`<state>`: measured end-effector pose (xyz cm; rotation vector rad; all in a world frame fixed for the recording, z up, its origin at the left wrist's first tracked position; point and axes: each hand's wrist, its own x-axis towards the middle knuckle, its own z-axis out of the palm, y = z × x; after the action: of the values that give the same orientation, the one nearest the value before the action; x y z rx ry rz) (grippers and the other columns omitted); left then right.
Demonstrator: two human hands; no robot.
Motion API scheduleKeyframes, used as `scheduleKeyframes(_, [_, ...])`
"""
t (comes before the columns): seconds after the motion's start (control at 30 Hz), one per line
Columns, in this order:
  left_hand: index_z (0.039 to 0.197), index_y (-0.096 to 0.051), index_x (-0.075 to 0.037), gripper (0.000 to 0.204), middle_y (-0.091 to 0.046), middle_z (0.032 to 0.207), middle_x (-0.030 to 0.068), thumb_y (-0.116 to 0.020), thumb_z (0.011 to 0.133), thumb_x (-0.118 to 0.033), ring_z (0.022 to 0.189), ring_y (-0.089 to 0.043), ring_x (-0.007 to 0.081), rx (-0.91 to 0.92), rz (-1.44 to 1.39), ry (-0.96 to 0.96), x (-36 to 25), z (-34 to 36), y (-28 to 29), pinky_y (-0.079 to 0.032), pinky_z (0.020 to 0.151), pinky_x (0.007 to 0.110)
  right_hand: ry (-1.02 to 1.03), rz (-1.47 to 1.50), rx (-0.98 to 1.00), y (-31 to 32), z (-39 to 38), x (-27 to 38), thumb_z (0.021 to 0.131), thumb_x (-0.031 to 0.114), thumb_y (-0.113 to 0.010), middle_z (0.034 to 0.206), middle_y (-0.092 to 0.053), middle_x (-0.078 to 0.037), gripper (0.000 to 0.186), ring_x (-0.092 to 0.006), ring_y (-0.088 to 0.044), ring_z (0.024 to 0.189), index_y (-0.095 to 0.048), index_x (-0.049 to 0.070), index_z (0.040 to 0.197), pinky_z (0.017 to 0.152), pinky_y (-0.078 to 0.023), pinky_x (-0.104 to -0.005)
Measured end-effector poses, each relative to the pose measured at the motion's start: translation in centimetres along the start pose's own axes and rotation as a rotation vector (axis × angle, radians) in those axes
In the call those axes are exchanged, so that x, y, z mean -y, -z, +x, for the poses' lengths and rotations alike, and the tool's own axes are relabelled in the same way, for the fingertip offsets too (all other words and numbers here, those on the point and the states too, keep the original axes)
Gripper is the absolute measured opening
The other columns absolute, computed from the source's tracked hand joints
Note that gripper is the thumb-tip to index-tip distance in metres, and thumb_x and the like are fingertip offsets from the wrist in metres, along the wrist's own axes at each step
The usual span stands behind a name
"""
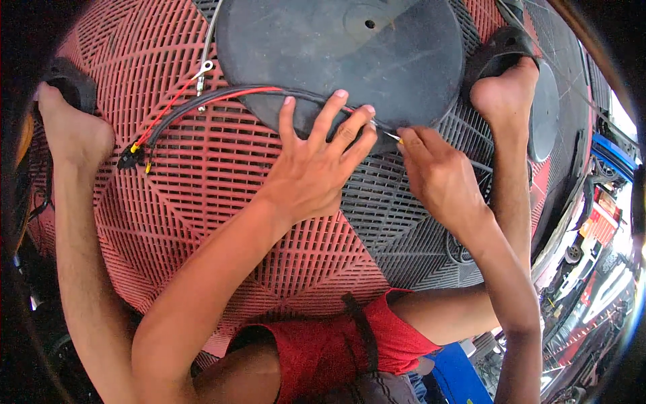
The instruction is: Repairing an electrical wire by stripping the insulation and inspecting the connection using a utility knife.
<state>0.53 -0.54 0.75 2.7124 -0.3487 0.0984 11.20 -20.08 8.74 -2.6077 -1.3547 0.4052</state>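
Observation:
My left hand (313,161) lies over the black-and-red cable bundle (239,89), fingers spread and resting on it at the lower edge of a round black rubber disc (356,50). My right hand (437,168) is closed on a small thin yellow-and-silver item (398,140) beside the bundle's right part; whether this is a tool or a cable end, I cannot tell. At the left, the bundle ends in yellow terminals and a black connector (128,158). A ring terminal (205,67) lies near a red wire.
Red and dark grey grid mats (161,229) cover the floor. My bare feet (81,131) flank the disc, near black footwear (505,48). At the far right are another round disc (544,111), blue objects (612,151) and assorted clutter; a blue item (457,377) is low right.

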Motion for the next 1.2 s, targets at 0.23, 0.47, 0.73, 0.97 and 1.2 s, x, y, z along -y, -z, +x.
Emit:
scheduleKeyframes(0.23, [0.139,-0.055,-0.015,0.078,-0.038,0.162,0.0026,-0.072,0.064,-0.020,0.153,-0.026,0.0339,0.010,-0.002,0.009,-0.2,0.1,0.0,-0.013,0.112,0.076,-0.004,-0.091,0.008,-0.3,0.3,0.0,0.090,0.006,-0.062,0.100,-0.065,-0.016,0.023,-0.0319,-0.072,0.082,-0.063,-0.003,0.112,0.067,-0.061,-0.0406])
scheduleKeyframes(0.47, [0.139,-0.055,-0.016,0.075,-0.039,0.161,0.0015,-0.072,0.066,-0.016,0.152,-0.027,0.0336,0.030,-0.022,0.013,-0.3,0.2,0.0,-0.020,0.109,0.077,-0.002,-0.140,0.034,-0.5,0.3,0.3,0.087,0.004,-0.061,0.095,-0.062,-0.015,0.026,-0.0310,-0.072,0.082,-0.061,-0.003,0.112,0.065,-0.062,-0.0395])
scheduleKeyframes(0.73, [0.138,-0.057,-0.016,0.071,-0.040,0.161,0.0010,-0.072,0.069,-0.015,0.152,-0.027,0.0324,0.013,-0.011,0.020,0.0,-0.1,0.4,-0.021,0.108,0.077,-0.046,-0.224,0.105,0.2,1.2,2.1,0.085,0.002,-0.061,0.091,-0.063,-0.018,0.017,-0.0341,-0.072,0.081,-0.057,-0.004,0.101,0.065,-0.061,-0.0423])
scheduleKeyframes(0.97, [0.134,-0.059,-0.016,0.061,-0.041,0.160,0.0019,-0.068,0.074,-0.018,0.152,-0.029,0.0326,-0.011,-0.015,0.015,-0.3,0.1,0.0,-0.012,0.111,0.078,-0.091,-0.144,0.154,1.0,1.0,1.7,0.082,-0.002,-0.060,0.091,-0.067,-0.022,0.019,-0.0392,-0.071,0.083,-0.058,-0.004,0.101,0.072,-0.060,-0.0463])
scheduleKeyframes(1.2, [0.134,-0.059,-0.017,0.063,-0.042,0.159,0.0019,-0.069,0.072,-0.017,0.152,-0.029,0.0324,-0.015,-0.026,0.018,-0.2,0.0,0.2,-0.011,0.111,0.079,-0.084,-0.120,0.167,1.2,0.9,0.7,0.085,-0.001,-0.060,0.090,-0.067,-0.020,0.016,-0.0381,-0.071,0.082,-0.059,-0.002,0.101,0.071,-0.059,-0.0463])
